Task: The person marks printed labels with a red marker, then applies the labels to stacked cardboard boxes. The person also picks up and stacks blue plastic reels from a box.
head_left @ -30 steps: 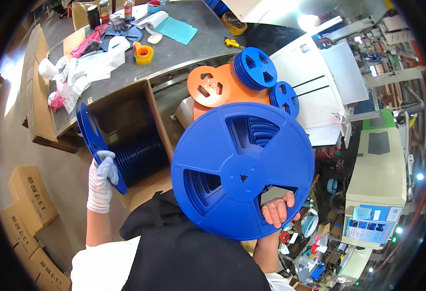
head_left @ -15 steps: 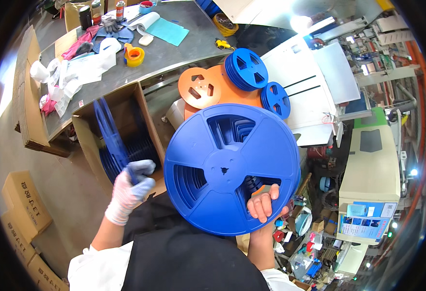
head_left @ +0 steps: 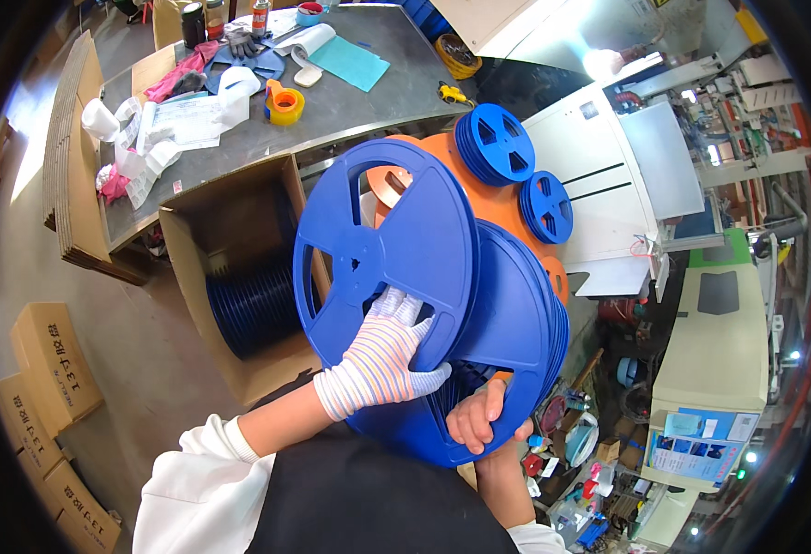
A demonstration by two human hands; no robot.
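Note:
My left hand (head_left: 378, 355), in a striped knit glove, grips a large blue plastic reel (head_left: 424, 222) through one of its windows. That reel stands tilted away from the front of a stack of similar blue reels (head_left: 509, 319). Bare, my right hand (head_left: 481, 420) curls its fingers through a window near the stack's lower edge and holds it up against my dark apron. To the left, an upright-flapped cardboard box (head_left: 267, 377) contains a row of blue reels (head_left: 248, 314) on edge. The exact number of reels in the stack is hidden.
Behind lie orange reels (head_left: 438, 148) bearing two smaller stacks of blue reels (head_left: 498, 143). A dark worktable (head_left: 355, 111) carries papers, gloves and a yellow tape roll (head_left: 284, 106). Closed cartons (head_left: 54, 360) stand at left; a beige machine (head_left: 701, 351) is at right.
My left hand has moved right from above the box, where it held a reel edge-on, to the stack. The front reel now tilts apart from the stack, which sits slightly lower right.

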